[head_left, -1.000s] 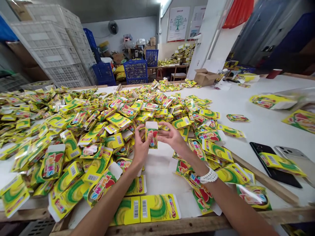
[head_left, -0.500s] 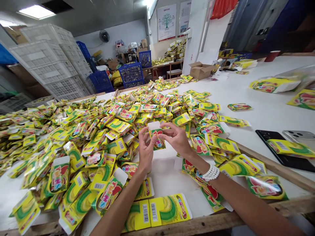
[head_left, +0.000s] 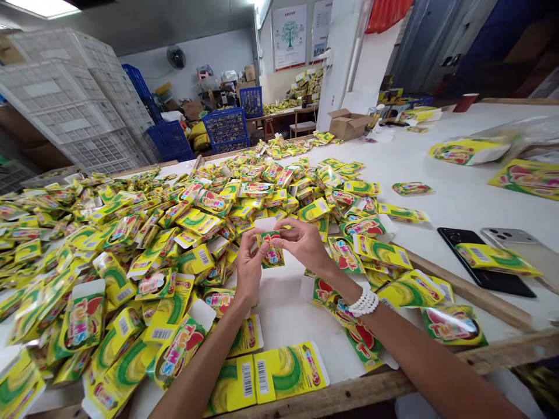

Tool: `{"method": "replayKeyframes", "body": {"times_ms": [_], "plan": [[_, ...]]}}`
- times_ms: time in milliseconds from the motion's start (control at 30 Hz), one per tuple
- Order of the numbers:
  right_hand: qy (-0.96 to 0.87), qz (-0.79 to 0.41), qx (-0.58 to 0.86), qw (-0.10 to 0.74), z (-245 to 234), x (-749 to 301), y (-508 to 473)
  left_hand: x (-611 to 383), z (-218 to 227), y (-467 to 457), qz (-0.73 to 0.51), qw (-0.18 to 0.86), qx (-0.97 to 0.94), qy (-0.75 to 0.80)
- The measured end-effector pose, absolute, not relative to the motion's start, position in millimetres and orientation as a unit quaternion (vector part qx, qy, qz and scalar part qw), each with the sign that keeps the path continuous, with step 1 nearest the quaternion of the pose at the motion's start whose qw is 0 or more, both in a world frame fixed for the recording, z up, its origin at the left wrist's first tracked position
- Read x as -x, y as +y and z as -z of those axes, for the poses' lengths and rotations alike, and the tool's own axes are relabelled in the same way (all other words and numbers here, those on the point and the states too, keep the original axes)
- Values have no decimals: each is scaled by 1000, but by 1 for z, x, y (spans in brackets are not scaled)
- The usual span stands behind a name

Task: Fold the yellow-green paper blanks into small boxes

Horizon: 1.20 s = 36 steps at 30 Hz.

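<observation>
Between my two hands, above the white tabletop, is a small green and yellow candy box (head_left: 271, 256) with its white end flap (head_left: 265, 223) standing up. My left hand (head_left: 251, 259) pinches its left side, thumb in front. On the other side, my right hand (head_left: 303, 244) grips the upper right edge with thumb and fingers; a white beaded bracelet (head_left: 364, 301) circles that wrist. Two flat cartons (head_left: 288, 372) lie end to end at the table's front edge, barcodes side by side. More printed boxes (head_left: 174, 349) lie by my left forearm.
A big heap of similar boxes (head_left: 209, 203) covers the table's left and middle. To the right are a wooden strip (head_left: 471, 291), a black phone (head_left: 502, 282) and a lighter phone (head_left: 515, 235). Beyond stand an open cardboard box (head_left: 349, 125), blue crates (head_left: 226, 128) and stacked white crates (head_left: 78, 110).
The whole view has shifted slightly, so the scene sits farther left. Both hands keep hold of the candy box, with only small finger movement.
</observation>
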State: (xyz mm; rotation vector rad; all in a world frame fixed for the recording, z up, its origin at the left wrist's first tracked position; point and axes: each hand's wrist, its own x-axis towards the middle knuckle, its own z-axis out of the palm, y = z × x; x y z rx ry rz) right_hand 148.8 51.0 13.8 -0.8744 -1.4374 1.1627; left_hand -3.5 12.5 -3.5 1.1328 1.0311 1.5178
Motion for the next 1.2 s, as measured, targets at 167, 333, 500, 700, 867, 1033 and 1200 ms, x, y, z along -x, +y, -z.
{"method": "replayKeyframes", "body": {"times_ms": [167,333,500,700,867,1033,1200], "plan": [[-623,-454,378,513,-21,-149,50,3,0,11,-618,456,-479,425],[-496,-507,426,561,-29,-158,56,2,-3,8,-591,473,-494,428],[-437,-652,409,465,-26,-168,59,2,1,7,-542,489,-542,416],[-504,-637,377,444,-28,-171,56,3,1,7,-547,470,-529,447],[-554,-591,383,443,-25,-173,63,2,-1,7,-546,467,-523,458],[-586,-535,397,462,-17,-169,68,3,2,7,-552,464,-521,456],[-616,-453,416,492,-11,-163,66,3,4,9,-561,458,-517,456]]}}
